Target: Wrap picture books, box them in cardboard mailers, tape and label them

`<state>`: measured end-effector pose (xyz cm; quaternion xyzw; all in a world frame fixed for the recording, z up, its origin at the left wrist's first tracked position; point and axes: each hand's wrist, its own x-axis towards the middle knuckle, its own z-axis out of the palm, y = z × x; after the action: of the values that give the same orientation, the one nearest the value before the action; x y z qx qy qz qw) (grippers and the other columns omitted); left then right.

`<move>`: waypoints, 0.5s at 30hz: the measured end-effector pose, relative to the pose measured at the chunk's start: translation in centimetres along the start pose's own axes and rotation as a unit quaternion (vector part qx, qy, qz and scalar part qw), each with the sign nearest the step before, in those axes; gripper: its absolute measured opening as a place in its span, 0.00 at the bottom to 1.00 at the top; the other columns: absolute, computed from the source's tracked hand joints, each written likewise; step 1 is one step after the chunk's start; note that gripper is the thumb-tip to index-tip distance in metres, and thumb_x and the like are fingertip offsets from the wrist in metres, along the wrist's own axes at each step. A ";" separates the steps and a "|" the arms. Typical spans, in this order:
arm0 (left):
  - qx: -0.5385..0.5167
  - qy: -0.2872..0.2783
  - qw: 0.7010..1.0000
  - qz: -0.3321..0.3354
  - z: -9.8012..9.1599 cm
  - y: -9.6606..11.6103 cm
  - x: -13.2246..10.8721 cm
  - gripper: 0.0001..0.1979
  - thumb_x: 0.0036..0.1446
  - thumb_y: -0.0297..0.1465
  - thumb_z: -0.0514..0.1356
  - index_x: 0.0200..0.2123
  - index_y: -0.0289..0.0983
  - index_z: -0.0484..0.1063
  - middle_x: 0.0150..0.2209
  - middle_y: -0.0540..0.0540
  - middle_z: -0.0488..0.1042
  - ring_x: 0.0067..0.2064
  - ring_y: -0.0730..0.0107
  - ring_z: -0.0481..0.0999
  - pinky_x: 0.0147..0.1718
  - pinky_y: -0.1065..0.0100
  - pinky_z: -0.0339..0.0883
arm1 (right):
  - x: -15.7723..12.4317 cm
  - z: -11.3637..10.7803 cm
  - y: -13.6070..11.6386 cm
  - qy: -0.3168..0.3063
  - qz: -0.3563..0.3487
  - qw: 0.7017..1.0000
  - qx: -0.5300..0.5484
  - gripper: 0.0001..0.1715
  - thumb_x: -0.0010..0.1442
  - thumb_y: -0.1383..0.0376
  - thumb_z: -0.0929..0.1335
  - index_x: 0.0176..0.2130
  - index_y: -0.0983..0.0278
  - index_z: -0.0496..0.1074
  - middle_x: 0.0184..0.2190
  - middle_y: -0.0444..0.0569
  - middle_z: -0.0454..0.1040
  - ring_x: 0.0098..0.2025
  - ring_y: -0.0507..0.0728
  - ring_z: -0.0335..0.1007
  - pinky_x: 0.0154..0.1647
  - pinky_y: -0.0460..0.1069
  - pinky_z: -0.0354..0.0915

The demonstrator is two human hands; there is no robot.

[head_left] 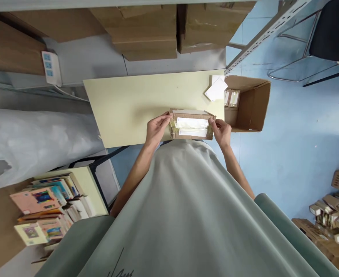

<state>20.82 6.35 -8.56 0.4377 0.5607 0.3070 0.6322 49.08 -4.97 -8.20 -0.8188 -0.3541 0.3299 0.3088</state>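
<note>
A small taped cardboard box with white labels on its face is at the front edge of the pale yellow table. My left hand pinches its left end near the upper corner. At the opposite end, my right hand grips the box with thumb and fingers at the label's edge. White paper slips lie overlapped beyond my right hand. To their right stands an open carton with small labelled boxes inside.
Large cartons line the shelf at the back, near a white power strip. Stacked books and a white plastic-wrapped bundle are on the left. A black chair and piled parcels are on the right.
</note>
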 end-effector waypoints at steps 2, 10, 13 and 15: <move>-0.008 0.007 1.000 -0.018 2.0 -0.8 -0.2 0.22 0.57 0.52 0.78 0.41 0.39 0.87 0.56 0.37 0.88 0.68 0.46 0.83 0.69 0.50 0.76 | 0.7 -1.7 1.7 -0.002 0.010 1.000 -0.012 0.42 0.67 0.26 0.68 0.35 0.60 0.82 0.33 0.55 0.85 0.41 0.68 0.85 0.43 0.58 0.78; 0.023 0.048 0.994 -0.101 7.9 -4.7 -0.6 0.32 0.47 0.61 0.78 0.39 0.38 0.87 0.49 0.38 0.89 0.57 0.52 0.88 0.60 0.54 0.81 | 3.8 -3.9 8.6 -0.077 -0.007 0.997 -0.013 0.46 0.69 0.26 0.65 0.45 0.62 0.85 0.44 0.63 0.88 0.48 0.72 0.88 0.51 0.63 0.80; 0.036 0.062 0.993 -0.092 8.3 -4.8 -1.2 0.30 0.50 0.59 0.77 0.39 0.38 0.87 0.50 0.38 0.89 0.58 0.53 0.88 0.62 0.54 0.81 | 3.5 -3.6 9.8 -0.091 -0.021 0.996 0.010 0.46 0.70 0.27 0.65 0.50 0.63 0.84 0.49 0.65 0.88 0.52 0.72 0.87 0.56 0.65 0.81; 0.038 0.067 0.993 -0.092 8.3 -4.7 -1.6 0.27 0.52 0.57 0.77 0.38 0.38 0.86 0.50 0.37 0.89 0.59 0.52 0.87 0.62 0.53 0.81 | 3.0 -3.3 10.1 -0.095 -0.020 0.995 0.016 0.46 0.70 0.27 0.64 0.54 0.63 0.83 0.53 0.66 0.87 0.55 0.72 0.86 0.58 0.66 0.81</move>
<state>28.18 1.21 -12.13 0.3866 0.6509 0.2548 0.6016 56.99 -9.16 -14.69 -0.7715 -0.3926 0.4054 0.2937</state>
